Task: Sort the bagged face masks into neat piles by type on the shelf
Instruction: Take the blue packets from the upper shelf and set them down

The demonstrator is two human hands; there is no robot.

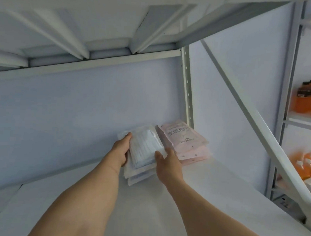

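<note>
Two piles of bagged face masks lie at the back right of the white shelf (209, 202). The left pile holds blue and white masks in clear bags (145, 149), stacked a little unevenly. The right pile is of pink bags (184, 141) with printed text, lying against the shelf upright. My left hand (120, 148) holds the left side of the blue pile, thumb on top. My right hand (166, 162) touches the pile's right front edge, between the two piles, fingers partly hidden.
A white perforated upright (187, 87) and a diagonal brace (255, 114) bound the shelf on the right. The shelf above (102, 24) hangs low overhead. Orange drink bottles (308, 100) stand on a neighbouring rack at the right, with more orange packs (305, 165) below.
</note>
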